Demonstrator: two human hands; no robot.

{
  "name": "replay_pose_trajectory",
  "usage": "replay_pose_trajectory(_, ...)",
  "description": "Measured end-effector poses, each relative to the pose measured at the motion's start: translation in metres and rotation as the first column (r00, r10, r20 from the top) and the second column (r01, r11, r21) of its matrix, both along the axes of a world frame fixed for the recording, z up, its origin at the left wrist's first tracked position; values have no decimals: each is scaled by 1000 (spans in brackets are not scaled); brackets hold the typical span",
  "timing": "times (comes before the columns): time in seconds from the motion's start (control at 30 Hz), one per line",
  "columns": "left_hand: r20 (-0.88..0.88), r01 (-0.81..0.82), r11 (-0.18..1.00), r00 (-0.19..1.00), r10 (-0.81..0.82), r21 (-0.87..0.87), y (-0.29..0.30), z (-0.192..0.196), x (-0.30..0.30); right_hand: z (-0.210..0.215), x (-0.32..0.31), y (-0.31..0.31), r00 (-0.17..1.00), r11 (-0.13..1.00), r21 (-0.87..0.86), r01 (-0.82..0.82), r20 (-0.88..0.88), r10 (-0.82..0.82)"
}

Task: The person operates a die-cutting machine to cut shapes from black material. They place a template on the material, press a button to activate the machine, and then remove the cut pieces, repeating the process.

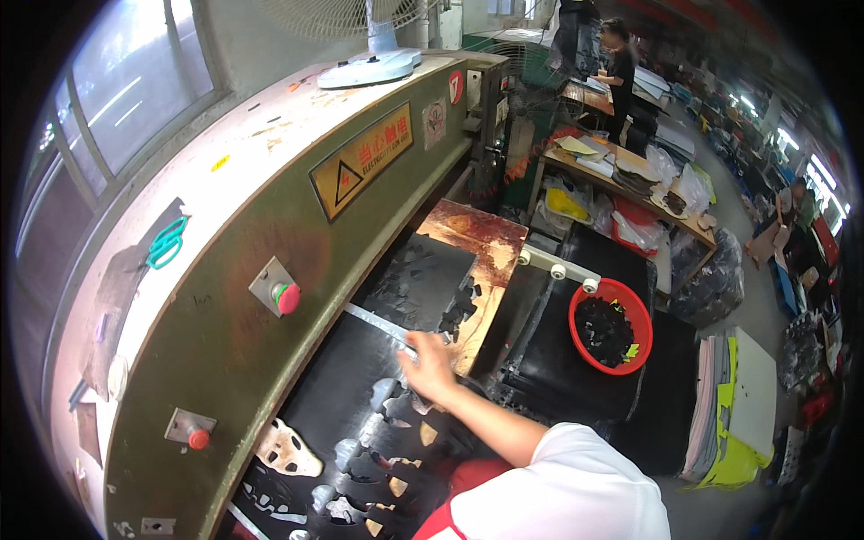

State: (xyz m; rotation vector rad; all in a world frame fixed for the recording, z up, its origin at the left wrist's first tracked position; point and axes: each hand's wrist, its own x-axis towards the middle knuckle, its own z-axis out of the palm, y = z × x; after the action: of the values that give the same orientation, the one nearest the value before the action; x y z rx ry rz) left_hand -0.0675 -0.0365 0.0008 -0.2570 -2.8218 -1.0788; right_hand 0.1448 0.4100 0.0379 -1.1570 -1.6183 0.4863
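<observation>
My right hand [428, 365] reaches over the black sheet [337, 364] on the work surface, its fingers bent inward near the end of a pale, narrow strip [376, 322]. What lies under those fingers is too small to make out. Nearer to me, a row of grey rounded pieces [346, 453] and small tan pieces [428, 434] lies along the sheet. A cream-coloured flat piece with several holes [288, 448] sits by the machine's lower edge. Black scraps [461, 306] are heaped beyond my hand. My left hand is not in view.
A green machine beam [351, 261] with a pink-red button [287, 298] runs along the left; teal-handled scissors [167, 243] lie on top. At right are a red basin [642, 310] of black scraps and stacked sheets [742, 396]. People work farther back.
</observation>
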Motion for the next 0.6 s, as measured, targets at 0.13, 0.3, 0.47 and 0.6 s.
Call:
replay_pose_trajectory(0.13, -434, -19, 999, 901, -4, -49, 16, 38, -8, 31, -82, -75, 770, 771, -102, -628, 63, 636)
replay_pose_trajectory(0.3, -31, 409, 881, 903, -428, -237, 54, 37, 4, 0, -108, -179, 540, 642, -282, -713, 362, 759)
replay_pose_trajectory(0.47, -30, 348, 819, 914, -405, -456, 36, 22, 33, -1, -81, -183, 552, 565, -313, -764, 138, 823)
replay_pose_trajectory(0.6, 34, 357, 829, 924, -380, -429, 26, 27, 42, 33, -64, -151, 443, 50, -481, -875, -756, 481)
